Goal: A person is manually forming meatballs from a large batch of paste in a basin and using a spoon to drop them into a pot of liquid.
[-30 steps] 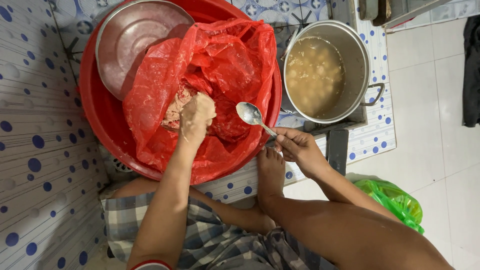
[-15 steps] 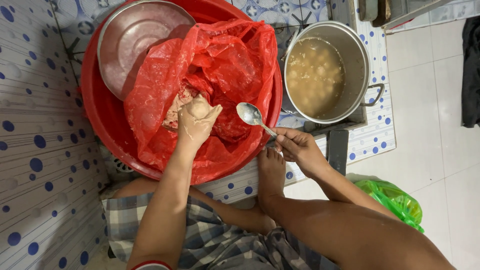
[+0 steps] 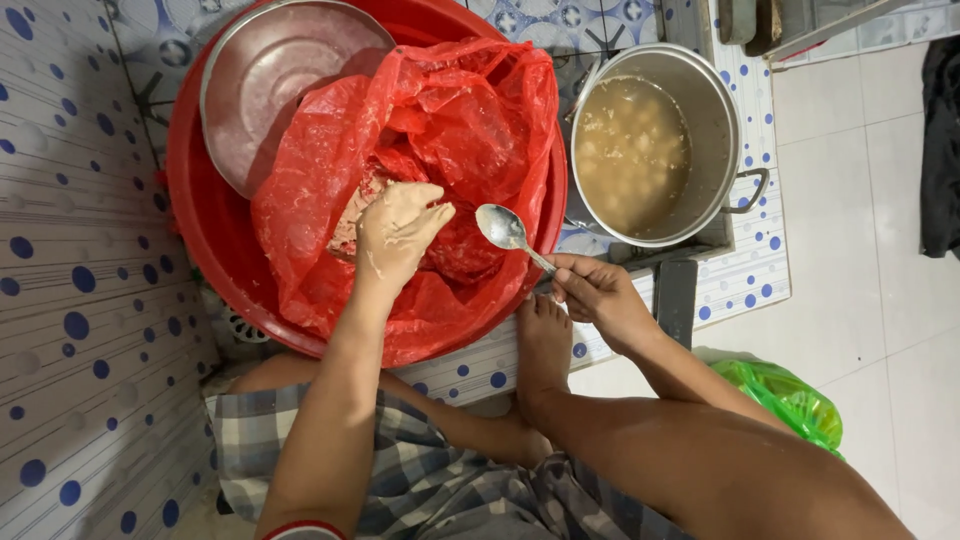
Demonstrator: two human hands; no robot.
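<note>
Nearest the camera, checked shorts and a bare foot are seen, the foot planted just below the right hand. That hand is closed on the handle of a metal spoon, pinched between thumb and fingertips, with the bowl of the spoon held up and to the left of the knuckles, over the near edge of a red plastic bag. To the right of and below the same hand, a green plastic bag is seen on the pale floor tiles.

Left of the spoon, the left hand is smeared with pale paste and is curled shut around a lump of minced paste; more of the same mixture is seen just behind and to the left of the fingers, lying in the red plastic bag. The bag is spread open inside a large red basin, whose rim runs around both sides of the left hand.

Beyond the left hand, up and to its left, a steel bowl is tilted against the inside of the basin, partly covered by the bag. Beyond the right hand, a steel pot of cloudy broth with pale lumps floating in it is set just beside the basin, its side handle turned to the right.
</note>
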